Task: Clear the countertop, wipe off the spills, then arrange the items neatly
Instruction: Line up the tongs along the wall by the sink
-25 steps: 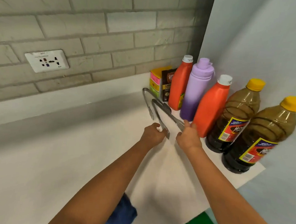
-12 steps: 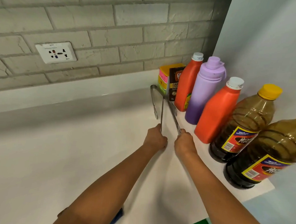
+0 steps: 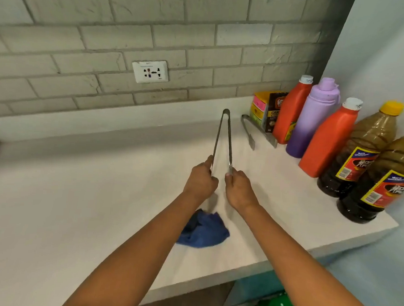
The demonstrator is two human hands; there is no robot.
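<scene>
Your left hand (image 3: 200, 181) and right hand (image 3: 239, 189) each grip one leg of the tongs (image 3: 223, 140), hinge end pointing to the wall, just left of the 2nd tongs (image 3: 249, 131) lying on the counter (image 3: 75, 204), w/ the blue cloth (image 3: 203, 231) nearer you.

Both hands, L (image 3: 200, 180) & R (image 3: 239, 189), grip tongs (image 3: 223, 140) above countertop (image 3: 75, 204).
</scene>
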